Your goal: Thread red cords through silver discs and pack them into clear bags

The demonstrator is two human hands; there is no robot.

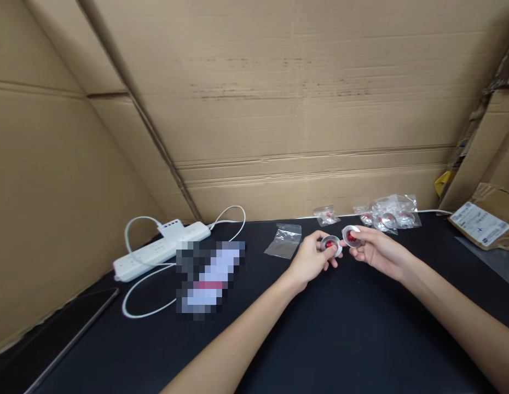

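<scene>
My left hand (pixel 310 257) is closed on a small round silver cup-shaped piece (pixel 337 249) with a red centre, the thumb pressed into it. Close beside it, my right hand (pixel 375 251) pinches a similar silver cup-shaped piece (pixel 347 234), also red inside. The two pieces are held almost edge to edge above the black table (pixel 320 339); whether they touch I cannot tell. An opened clear plastic bag (pixel 284 241) lies flat to the left of my left hand. What exactly the pieces are does not show.
Behind my hands lie a small clear packet (pixel 326 215) with something red and several bagged silver pieces (pixel 392 213). A white power strip (pixel 164 249) with cables and a pixelated area (pixel 211 279) are at left. A labelled brown package (pixel 482 221) stands right; cardboard walls (pixel 304 109) enclose the table.
</scene>
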